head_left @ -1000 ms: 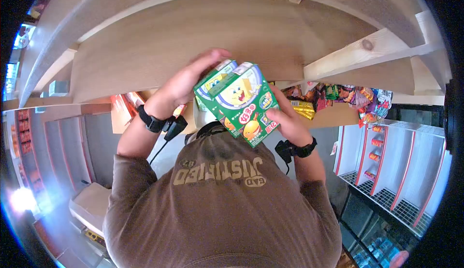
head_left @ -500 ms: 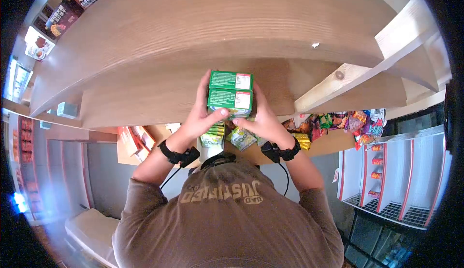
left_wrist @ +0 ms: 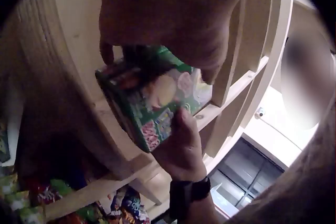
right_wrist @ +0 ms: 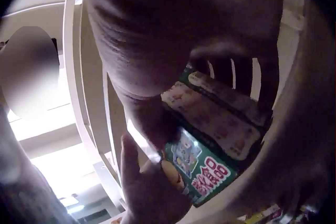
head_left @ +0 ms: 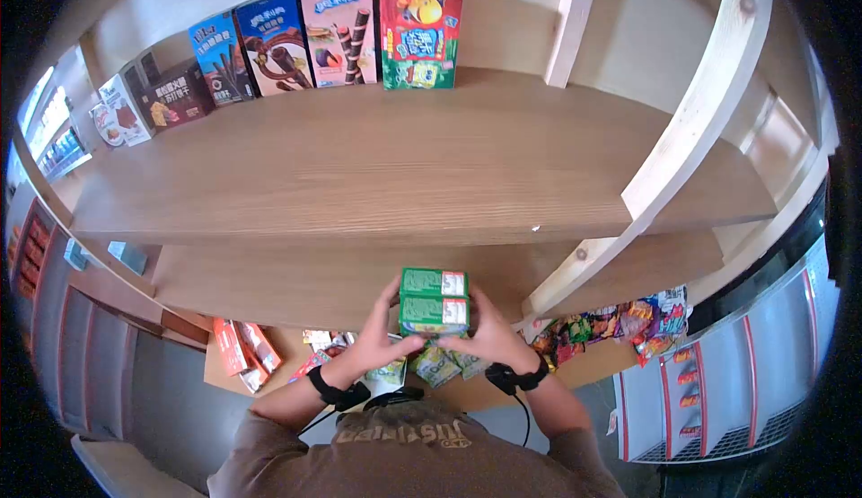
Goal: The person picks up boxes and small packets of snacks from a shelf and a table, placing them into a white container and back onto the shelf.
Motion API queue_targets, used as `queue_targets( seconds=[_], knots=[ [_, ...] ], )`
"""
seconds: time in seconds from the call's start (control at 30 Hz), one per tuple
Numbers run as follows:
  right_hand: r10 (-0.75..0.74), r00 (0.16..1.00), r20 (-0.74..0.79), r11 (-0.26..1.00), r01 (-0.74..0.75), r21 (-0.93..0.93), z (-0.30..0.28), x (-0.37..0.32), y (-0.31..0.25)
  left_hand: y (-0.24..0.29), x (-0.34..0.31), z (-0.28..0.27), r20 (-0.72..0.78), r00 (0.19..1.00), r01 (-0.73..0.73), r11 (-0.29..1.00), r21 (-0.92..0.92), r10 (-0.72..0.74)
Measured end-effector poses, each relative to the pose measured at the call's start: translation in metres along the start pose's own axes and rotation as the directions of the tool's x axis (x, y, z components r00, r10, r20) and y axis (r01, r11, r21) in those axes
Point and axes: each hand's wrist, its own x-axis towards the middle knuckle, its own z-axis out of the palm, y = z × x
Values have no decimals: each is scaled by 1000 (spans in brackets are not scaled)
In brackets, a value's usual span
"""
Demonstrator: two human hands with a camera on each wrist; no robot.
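Two green snack boxes point(head_left: 435, 316) are held together, one behind the other, with their printed ends facing up. My left hand point(head_left: 382, 341) grips the pair from the left side, its thumb toward me. From the right side my right hand point(head_left: 492, 334) holds the same pair, thumb also on the near side. Cartoon pictures on the front of a green box point(left_wrist: 157, 95) show in the left wrist view. In the right wrist view, fingers wrap around the far side of the boxes point(right_wrist: 215, 169).
A wooden shelf point(head_left: 377, 157) lies ahead, with a row of snack boxes along its back, ending in a red-green box point(head_left: 419, 40). Wooden uprights point(head_left: 691, 139) stand to the right. Below are snack bags point(head_left: 620, 323) and red-orange packs point(head_left: 242, 350).
The boxes turned from showing their cartoon fronts to ends up, with both hands now around their sides. The view has risen, bringing the upper shelf and its box row into sight.
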Motion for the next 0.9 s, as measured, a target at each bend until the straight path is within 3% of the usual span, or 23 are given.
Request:
queue_targets(
  seconds=[0.07, 0.1, 0.17, 0.2, 0.23, 0.3, 0.37, 0.43, 0.47, 0.5, 0.57, 0.63, 0.77, 0.83, 0.9],
  knots=[
    [16, 998, 54, 998, -19, 68, -17, -12, -28, 17, -7, -8, 80, 993, -78, 995, -63, 83],
    [-5, 998, 69, 995, -2, 101, -23, -17, -27, 23, -10, -9, 77, 993, -85, 994, -64, 90],
    [-39, 995, 90, 986, 24, 162, -38, -30, -58, 32, -15, -13, 23, 986, -154, 956, -249, 164],
    [-21, 992, 126, 987, 0, 163, -48, -36, -70, 33, -19, -16, 21, 985, -160, 954, -254, 170],
    [-91, 988, 122, 982, 68, 176, -55, -41, -75, 34, -22, -20, 7, 982, -181, 947, -265, 190],
    [-36, 992, 120, 936, -9, 351, -72, -52, -122, 36, -28, -24, -4, 976, -210, 936, -284, 218],
    [-177, 983, 48, 969, 165, 186, -96, -61, -158, 39, -38, -26, -7, 986, -163, 942, -294, 169],
    [-352, 929, -116, 928, 330, -171, -118, -71, -163, 44, -45, -30, 20, 985, -157, 938, -308, 172],
    [-120, 929, -349, 993, 119, -26, -121, -75, -181, 45, -47, -32, 38, 985, -149, 938, -312, 169],
    [138, 839, -527, 985, -60, 164, -126, -73, -204, 46, -50, -32, 50, 983, -150, 934, -325, 176],
    [-263, 781, -567, 946, 325, 8, -138, -10, -240, 45, -53, -36, 48, 977, -181, 921, -344, 210],
    [-380, 752, -539, 915, 391, -99, -140, 39, -279, 44, -58, -38, 53, 970, -201, 902, -382, 238],
    [-174, 787, -592, 971, 37, -237, -175, 117, -263, 43, -70, -40, 54, 964, -211, 872, -441, 261],
    [13, 840, -542, 975, -131, -180, -181, 138, -265, 47, -76, -42, 64, 963, -205, 869, -450, 261],
    [94, 848, -521, 963, -210, -167, -187, 150, -271, 49, -84, -48, 67, 964, -199, 866, -458, 257]
  ],
)
